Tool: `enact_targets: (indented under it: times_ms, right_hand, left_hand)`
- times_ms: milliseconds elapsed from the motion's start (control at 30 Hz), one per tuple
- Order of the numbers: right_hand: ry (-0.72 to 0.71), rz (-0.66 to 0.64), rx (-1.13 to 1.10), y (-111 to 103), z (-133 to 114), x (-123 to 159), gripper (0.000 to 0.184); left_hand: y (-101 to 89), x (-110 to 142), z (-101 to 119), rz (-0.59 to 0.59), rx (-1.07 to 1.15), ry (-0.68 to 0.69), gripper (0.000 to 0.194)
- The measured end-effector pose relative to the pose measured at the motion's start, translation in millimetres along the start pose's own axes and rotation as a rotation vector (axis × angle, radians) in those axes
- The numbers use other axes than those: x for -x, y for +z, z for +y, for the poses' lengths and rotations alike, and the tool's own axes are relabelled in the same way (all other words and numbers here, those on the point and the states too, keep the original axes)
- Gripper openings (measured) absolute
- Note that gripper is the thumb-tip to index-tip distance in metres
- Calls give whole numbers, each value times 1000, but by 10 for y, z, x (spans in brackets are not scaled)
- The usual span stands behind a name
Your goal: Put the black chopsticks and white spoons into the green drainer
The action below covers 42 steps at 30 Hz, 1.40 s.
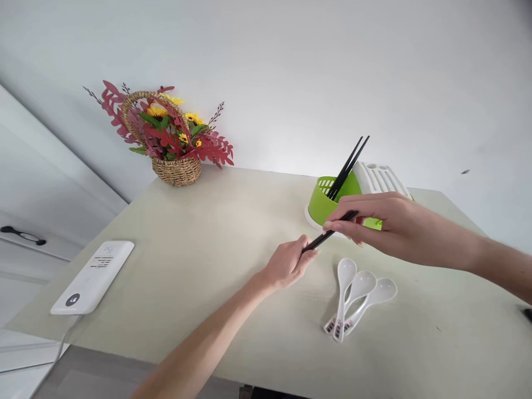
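Observation:
My left hand (286, 262) is closed around the lower end of a black chopstick (328, 234), held above the pale table (199, 260). My right hand (380, 221) pinches the same chopstick near its upper end. Just behind the hands stands a green and white utensil holder (323, 200) with two black chopsticks (348, 165) leaning in it. Three white ceramic spoons (357, 296) lie fanned on the table, below my right hand.
A wicker basket (177, 169) of red leaves and yellow flowers stands at the table's back left by the white wall. A white flat device (93, 275) lies near the left edge. A white cabinet with a black handle (22, 235) is at far left.

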State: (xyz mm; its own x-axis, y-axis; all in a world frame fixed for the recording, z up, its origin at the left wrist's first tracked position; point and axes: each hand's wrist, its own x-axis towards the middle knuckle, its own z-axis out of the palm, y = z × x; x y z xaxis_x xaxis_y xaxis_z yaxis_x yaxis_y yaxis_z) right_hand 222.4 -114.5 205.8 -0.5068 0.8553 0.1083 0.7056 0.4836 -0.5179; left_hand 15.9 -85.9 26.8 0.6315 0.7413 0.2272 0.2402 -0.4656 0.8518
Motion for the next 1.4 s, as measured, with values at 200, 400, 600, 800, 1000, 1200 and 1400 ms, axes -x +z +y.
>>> enact_targets:
  times_ms: [200, 400, 600, 800, 1000, 1200, 1400]
  right_hand:
    - [46, 49, 34, -27, 30, -1, 42]
    - [31, 55, 32, -6, 40, 2, 42]
    - [21, 62, 12, 34, 59, 2, 42]
    - [29, 75, -1, 71, 53, -14, 41]
    - [46, 90, -11, 89, 52, -25, 43]
    - [43, 105, -18, 98, 64, -20, 45]
    - [35, 131, -37, 122, 102, 14, 46]
  left_hand:
    - [-3, 4, 52, 27, 36, 76, 44]
    - [-4, -4, 60, -24, 61, 102, 49]
    - [-8, -7, 65, -27, 76, 98, 51]
    - [-77, -25, 105, -92, 122, 74, 54]
    - [-148, -46, 75, -149, 159, 9, 52]
    - [-158, -39, 57, -163, 189, -85, 58]
    - [-159, -36, 68, -182, 188, -72, 52]
